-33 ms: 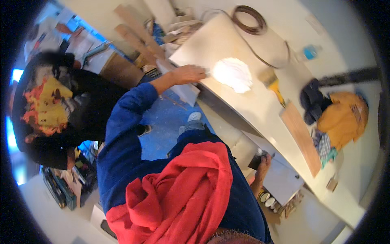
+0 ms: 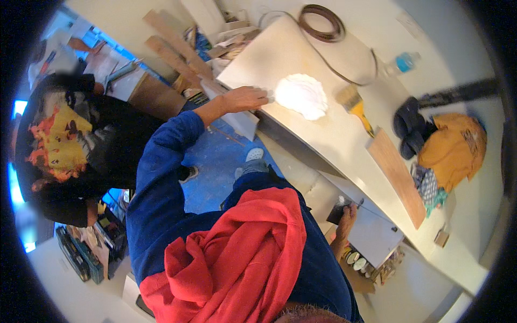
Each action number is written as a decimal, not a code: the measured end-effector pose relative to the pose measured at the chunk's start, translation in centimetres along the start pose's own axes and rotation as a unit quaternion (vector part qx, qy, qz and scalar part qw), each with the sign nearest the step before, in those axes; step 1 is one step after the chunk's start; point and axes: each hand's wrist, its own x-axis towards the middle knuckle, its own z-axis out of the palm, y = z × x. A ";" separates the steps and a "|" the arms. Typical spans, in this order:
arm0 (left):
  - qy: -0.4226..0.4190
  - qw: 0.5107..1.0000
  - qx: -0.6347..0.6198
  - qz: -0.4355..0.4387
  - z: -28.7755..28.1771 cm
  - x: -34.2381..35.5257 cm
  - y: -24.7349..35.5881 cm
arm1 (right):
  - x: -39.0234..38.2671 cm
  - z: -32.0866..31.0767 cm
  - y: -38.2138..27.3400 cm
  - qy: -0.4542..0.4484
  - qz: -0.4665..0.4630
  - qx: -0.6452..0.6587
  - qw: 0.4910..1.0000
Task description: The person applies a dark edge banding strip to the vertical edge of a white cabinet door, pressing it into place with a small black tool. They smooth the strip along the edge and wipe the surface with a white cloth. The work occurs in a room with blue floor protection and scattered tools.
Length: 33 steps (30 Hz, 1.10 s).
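Observation:
My left hand point(image 2: 244, 99) reaches out to the near edge of the long pale board point(image 2: 344, 134). Its fingers are stretched out with pale tips, just left of a bright white patch point(image 2: 301, 96) that is too washed out to identify. Lower down, beside the board's front edge, my right hand point(image 2: 347, 219) closes round a small dark, flat, square-edged thing point(image 2: 335, 215); its exact kind is unclear. On the board lie a wide paintbrush with a yellow handle point(image 2: 363, 119) and a brown wooden strip point(image 2: 397, 180).
A brown coil point(image 2: 321, 24) with a loose end and a blue-labelled bottle point(image 2: 405, 62) sit at the back. Dark shoes point(image 2: 412, 126) and an orange cloth point(image 2: 452, 145) lie right. A person in a black shirt point(image 2: 70, 140) is at left, near tool cases point(image 2: 81, 255).
The whole scene has shifted slightly left and is sharper. Both hands keep nearly the same places relative to the board, and the dark thing stays in my right hand.

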 end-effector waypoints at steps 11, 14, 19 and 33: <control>-0.026 0.990 -0.105 0.089 0.5 12.7 11.0 | -10.6 -6.3 10.0 0.025 0.060 0.097 0.993; -0.024 0.986 -0.148 0.073 1.5 15.1 13.7 | -13.0 -7.0 11.1 -0.002 0.019 0.208 0.978; 0.108 0.979 -0.145 0.099 3.9 19.4 19.0 | -14.7 -6.3 13.5 0.037 0.082 0.216 0.972; 0.216 0.882 0.090 -0.410 4.4 19.5 12.0 | -12.5 -7.2 16.8 0.039 0.096 0.175 0.979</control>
